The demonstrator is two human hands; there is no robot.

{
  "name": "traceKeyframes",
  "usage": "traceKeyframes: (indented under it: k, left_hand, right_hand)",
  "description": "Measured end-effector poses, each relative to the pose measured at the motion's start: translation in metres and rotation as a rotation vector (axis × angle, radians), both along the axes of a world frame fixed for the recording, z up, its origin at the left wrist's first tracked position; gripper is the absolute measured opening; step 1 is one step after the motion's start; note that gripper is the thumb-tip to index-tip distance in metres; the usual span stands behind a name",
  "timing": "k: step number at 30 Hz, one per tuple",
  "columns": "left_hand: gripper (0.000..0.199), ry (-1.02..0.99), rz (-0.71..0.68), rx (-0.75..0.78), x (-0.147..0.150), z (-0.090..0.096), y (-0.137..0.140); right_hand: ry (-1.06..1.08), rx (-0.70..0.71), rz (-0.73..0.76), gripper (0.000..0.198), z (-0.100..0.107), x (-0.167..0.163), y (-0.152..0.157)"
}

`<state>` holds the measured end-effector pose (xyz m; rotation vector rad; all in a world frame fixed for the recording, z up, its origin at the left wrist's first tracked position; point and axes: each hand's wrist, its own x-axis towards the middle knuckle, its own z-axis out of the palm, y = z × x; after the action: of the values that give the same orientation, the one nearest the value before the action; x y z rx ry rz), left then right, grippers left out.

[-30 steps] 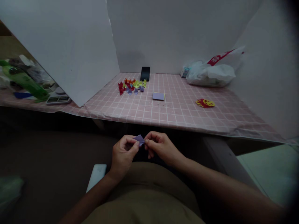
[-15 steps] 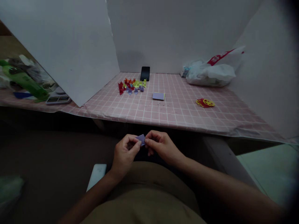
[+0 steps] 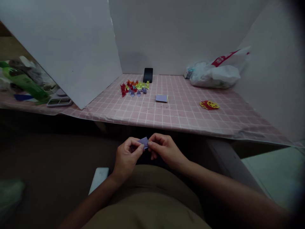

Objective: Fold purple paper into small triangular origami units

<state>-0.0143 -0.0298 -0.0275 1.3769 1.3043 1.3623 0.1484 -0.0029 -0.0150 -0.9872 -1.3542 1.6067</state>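
Observation:
Above my lap, in front of the table edge, a small folded piece of purple paper [image 3: 143, 141] is pinched between both hands. My left hand [image 3: 127, 156] grips its left side between thumb and fingers. At the right corner, the thumb and fingertips of my right hand [image 3: 164, 148] close on the same paper. My fingers hide part of its folds. On the table, a stack of paper squares [image 3: 161, 98] lies with a purple sheet on top. Left of it stand several small folded paper figures [image 3: 133, 87] in red, orange, yellow and purple.
A dark phone [image 3: 148, 75] leans at the back of the pink checked table [image 3: 181, 117]. To the right are red and yellow cut-out shapes [image 3: 209, 105] and a white plastic bag [image 3: 215, 74]. White panels surround the tabletop. A kitchen scale [image 3: 59, 101] and green bottle [image 3: 26, 82] stand left.

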Motion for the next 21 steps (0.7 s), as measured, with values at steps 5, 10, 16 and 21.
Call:
traceKeyframes:
  k: [5,10,16,21]
  left_hand:
    - [0.011,0.009,0.042,0.002,0.0005,0.0041,-0.0022]
    - [0.011,0.051,0.058,0.037,0.0009,0.0035,-0.0035]
    - [0.011,0.063,0.068,0.041,0.0024,0.0026,-0.0037]
    - [0.011,-0.026,0.057,-0.024,0.0023,0.0071,-0.0031]
  right_hand:
    - [0.0,0.01,0.033,0.021,0.0007,0.0014,0.0018]
    - [0.005,0.005,0.05,0.023,0.0,-0.0004,0.0024]
    - [-0.049,0.049,0.028,0.023,-0.0017,-0.0018,0.0005]
    - [-0.058,0.041,0.024,0.019,-0.0022,-0.0012,-0.0003]
